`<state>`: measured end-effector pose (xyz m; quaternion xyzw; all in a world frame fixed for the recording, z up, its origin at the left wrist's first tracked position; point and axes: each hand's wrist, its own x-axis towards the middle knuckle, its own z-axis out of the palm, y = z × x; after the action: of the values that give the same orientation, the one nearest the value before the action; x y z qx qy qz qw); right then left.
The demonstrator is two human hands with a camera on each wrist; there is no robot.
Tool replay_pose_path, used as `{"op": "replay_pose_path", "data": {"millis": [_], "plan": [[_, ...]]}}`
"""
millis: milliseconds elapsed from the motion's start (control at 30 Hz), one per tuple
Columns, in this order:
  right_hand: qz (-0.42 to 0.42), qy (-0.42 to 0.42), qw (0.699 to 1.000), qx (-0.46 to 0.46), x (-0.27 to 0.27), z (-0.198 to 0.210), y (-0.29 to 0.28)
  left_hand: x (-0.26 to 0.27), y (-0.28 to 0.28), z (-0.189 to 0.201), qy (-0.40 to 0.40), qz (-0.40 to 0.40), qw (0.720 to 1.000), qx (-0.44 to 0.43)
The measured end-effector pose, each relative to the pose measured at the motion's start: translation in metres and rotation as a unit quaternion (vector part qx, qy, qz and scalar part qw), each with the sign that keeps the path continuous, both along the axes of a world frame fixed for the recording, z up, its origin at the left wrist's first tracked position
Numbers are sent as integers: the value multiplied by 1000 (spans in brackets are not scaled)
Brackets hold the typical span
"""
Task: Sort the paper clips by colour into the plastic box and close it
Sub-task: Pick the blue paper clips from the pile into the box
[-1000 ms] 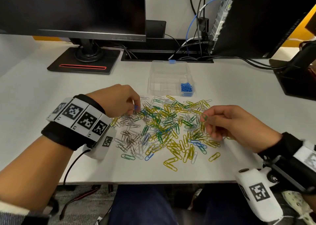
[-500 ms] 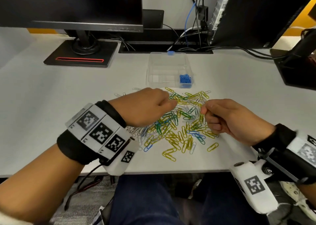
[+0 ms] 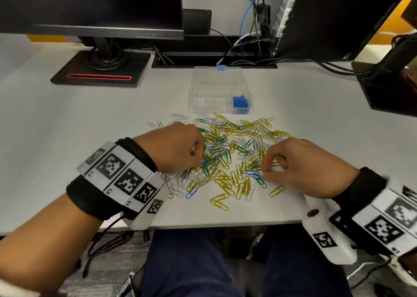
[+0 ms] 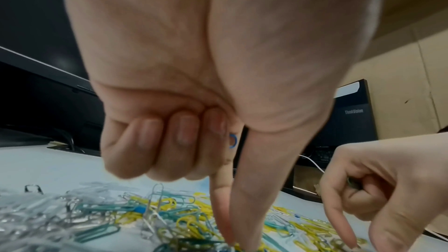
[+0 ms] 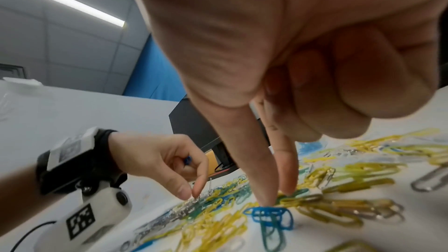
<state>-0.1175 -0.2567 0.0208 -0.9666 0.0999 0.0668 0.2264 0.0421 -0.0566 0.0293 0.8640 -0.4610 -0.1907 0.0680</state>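
On the tabletop (image 3: 67, 120), paper clips (image 3: 225, 156) heaped between both hands, plastic box (image 3: 217, 89) just beyond, lid open, blue ones in its near right compartment; left hand (image 3: 178, 147) pinching into the heap, blue clip (image 4: 232, 141) tucked under curled fingers (image 4: 184, 131); right hand (image 3: 300, 163) nearer the blue clips (image 5: 269, 216) touching its thumb tip, pointing toward the camera; right palm's contents unclear.

Bright, even overhead light; wide-angle edge warp, blurred wrist close-ups
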Motion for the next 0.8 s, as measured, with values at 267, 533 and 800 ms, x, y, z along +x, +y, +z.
{"op": "replay_pose_path", "data": {"millis": [267, 533, 800], "plan": [[-13, 4, 1000, -7, 5, -11, 6, -4, -6, -4, 26, 3, 999, -18], [-17, 7, 999, 39, 7, -13, 1, -10, -10, -6, 30, 5, 998, -50], [-14, -43, 997, 65, 7, 0, 1, -26, -28, 1, 18, -52, 996, -66]]}}
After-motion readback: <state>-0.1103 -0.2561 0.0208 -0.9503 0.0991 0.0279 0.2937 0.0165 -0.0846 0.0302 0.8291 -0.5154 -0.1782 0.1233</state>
